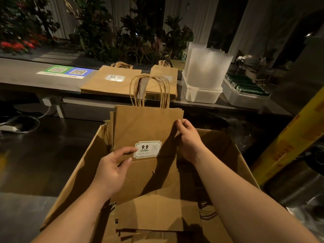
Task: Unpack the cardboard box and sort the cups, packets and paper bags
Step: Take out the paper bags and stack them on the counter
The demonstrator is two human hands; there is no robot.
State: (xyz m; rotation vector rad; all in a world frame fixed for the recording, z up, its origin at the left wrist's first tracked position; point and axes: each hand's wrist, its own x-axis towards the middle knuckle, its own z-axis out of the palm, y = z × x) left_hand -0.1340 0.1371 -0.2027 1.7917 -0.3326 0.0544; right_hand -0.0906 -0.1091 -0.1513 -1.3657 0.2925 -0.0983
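While the bundle of flat brown kraft-paper bags stands upright just above the open brown cardboard box, both hands have hold of it: the left hand grips the lower left part, thumb and forefinger lying on the front face just beside the white printed label and the other fingers hidden, and the right hand pinches the upper right edge with its fingers curled round it. The twisted paper handles stick up loose at the top. Such a sheaf is probably light but floppy and smooth, so single bags may slide out or fan apart; clamping both side edges firmly looks safer than lifting by the handles. More flat brown bags lie in the bottom of the box. Beyond it, on the long grey counter, two stacks of the same paper bags lie side by side; to their right a white plastic tub holds upright stacks of translucent plastic cups, and a second white tub holds rows of dark green packets
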